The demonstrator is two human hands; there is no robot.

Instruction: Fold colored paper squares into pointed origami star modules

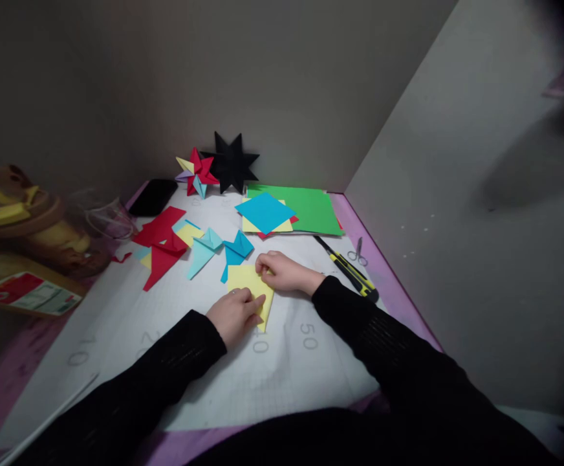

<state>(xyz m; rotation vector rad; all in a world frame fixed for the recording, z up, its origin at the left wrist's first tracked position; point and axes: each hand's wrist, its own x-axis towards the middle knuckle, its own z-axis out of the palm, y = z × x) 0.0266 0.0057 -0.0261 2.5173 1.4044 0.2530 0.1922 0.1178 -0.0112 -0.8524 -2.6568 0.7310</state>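
Presently at folding/creasing step (est.): yellow paper (pixel 240 277) lies on white numbered sheet (pixel 282 382). L hand (pixel 236 316) part-open, resting on lower portion; R hand (pixel 284 270) curled at upper-R edge, pinch can't be confirmed. Next move prob. req. steady alignment, firm crease pressure.

Left hand (pixel 233 315) palm-down, finger extended; right hand (pixel 284 270) curled.

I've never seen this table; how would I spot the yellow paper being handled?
On the white sheet printed with large numbers, find the left hand and right hand. Partly beneath them lies the yellow paper. Unlike the yellow sheet peeking from under the blue sheet farther back, it is touched by both hands.
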